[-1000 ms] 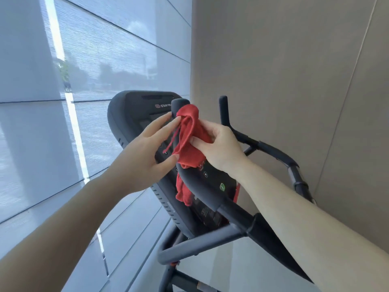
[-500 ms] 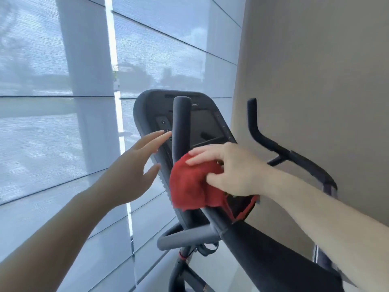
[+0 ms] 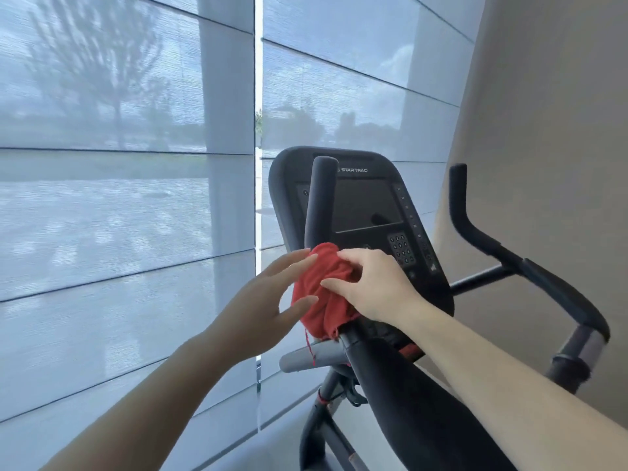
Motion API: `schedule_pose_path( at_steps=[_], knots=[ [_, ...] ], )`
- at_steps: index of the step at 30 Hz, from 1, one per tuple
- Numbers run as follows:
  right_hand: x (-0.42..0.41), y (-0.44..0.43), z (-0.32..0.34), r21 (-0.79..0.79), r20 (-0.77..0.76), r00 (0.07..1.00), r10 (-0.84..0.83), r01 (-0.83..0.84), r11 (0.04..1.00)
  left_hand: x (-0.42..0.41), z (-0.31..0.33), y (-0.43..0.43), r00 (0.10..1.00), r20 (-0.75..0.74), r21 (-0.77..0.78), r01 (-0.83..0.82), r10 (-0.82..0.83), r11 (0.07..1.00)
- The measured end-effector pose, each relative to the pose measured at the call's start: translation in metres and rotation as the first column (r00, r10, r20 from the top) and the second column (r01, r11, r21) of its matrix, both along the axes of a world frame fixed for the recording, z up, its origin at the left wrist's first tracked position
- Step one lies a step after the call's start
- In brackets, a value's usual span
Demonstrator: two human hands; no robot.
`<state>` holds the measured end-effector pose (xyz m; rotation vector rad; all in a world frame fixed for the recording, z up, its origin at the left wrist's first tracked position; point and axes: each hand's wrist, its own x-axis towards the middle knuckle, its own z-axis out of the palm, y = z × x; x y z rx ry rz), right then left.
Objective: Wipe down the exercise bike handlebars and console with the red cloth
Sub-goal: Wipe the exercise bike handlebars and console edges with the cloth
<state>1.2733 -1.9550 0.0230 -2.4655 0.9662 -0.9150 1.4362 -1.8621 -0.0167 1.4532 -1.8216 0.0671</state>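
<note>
Red cloth [image 3: 323, 294] moved down left handlebar [image 3: 319, 198] to bend. Right hand [image 3: 373, 287] grasps it; left hand [image 3: 261, 307], released flat, back touching cloth. Console [image 3: 367, 205] beyond hands likely pending.

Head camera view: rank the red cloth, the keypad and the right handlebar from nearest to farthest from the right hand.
1. The red cloth: held by the right hand.
2. The keypad: just above the hand, on the console.
3. The right handlebar: farther right, beside the wall.
</note>
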Motion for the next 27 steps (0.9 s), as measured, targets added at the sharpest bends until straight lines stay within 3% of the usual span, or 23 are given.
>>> schedule_pose_path(
  at_steps=[6,14,20,27],
  knots=[
    [-0.02,0.017,-0.012,-0.07,-0.013,1.0,0.015,-0.016,0.997,0.014,0.002,-0.018,0.972,0.228,-0.077,-0.047,0.064,0.996],
    [0.013,0.025,-0.009,-0.122,0.027,0.983,-0.18,0.182,0.976,0.059,0.055,-0.074,0.946,0.325,-0.228,0.067,0.011,0.971],
    [0.034,0.045,-0.018,-0.159,0.108,0.915,-0.389,0.402,0.902,0.079,0.072,-0.11,0.945,0.183,-0.179,0.305,-0.273,0.935],
    [0.042,0.073,-0.029,-0.157,0.142,0.783,-0.606,0.622,0.767,0.075,0.026,-0.122,0.851,0.009,-0.155,0.519,-0.524,0.84]
  ],
)
